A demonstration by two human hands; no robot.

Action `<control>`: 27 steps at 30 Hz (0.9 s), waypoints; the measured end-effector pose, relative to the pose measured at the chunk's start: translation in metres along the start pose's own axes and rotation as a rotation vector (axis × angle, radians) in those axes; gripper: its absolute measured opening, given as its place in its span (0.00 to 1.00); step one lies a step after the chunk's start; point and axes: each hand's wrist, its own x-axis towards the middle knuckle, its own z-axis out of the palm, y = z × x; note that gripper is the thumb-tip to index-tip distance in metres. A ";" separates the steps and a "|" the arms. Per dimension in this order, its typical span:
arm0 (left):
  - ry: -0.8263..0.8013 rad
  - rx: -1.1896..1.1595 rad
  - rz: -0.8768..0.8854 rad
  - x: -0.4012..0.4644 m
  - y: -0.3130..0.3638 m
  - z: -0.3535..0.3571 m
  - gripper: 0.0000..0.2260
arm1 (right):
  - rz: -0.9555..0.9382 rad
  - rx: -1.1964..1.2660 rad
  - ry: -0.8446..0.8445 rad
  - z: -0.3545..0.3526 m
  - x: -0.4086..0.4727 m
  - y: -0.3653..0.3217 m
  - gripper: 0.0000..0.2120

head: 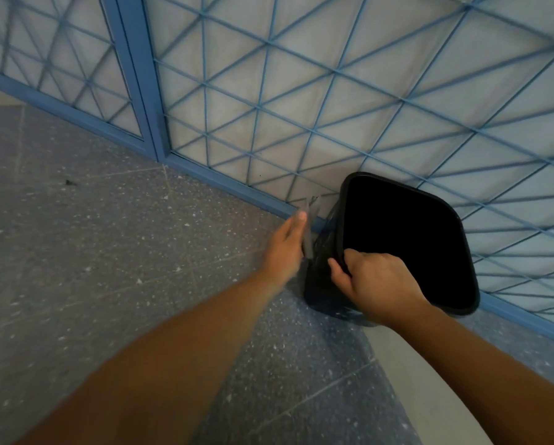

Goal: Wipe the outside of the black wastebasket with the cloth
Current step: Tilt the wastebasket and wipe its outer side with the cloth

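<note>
The black wastebasket (407, 248) stands on the floor against a blue-framed grille panel, its dark mouth facing up toward me. My right hand (375, 281) grips the near rim, fingers curled over the edge. My left hand (285, 245) lies flat with straight fingers against the basket's left outer wall. Between palm and wall shows a thin grey cloth (309, 236), blurred, with an edge sticking out past the fingertips.
The blue metal grille with white backing (301, 107) rises directly behind the basket, its base rail (224, 184) running along the floor. Grey speckled floor (92, 252) spreads to the left and toward me. A pale strip of floor (429, 396) lies at lower right.
</note>
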 end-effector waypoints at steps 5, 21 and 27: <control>-0.027 -0.250 0.014 -0.018 -0.016 0.055 0.21 | -0.032 0.047 -0.005 -0.003 -0.005 0.006 0.17; 0.006 -0.360 0.081 -0.057 -0.024 0.081 0.22 | -0.169 0.112 -0.079 -0.011 -0.036 0.029 0.18; -0.064 -0.373 0.004 -0.018 0.003 0.070 0.24 | -0.180 0.147 -0.070 -0.013 -0.031 0.027 0.16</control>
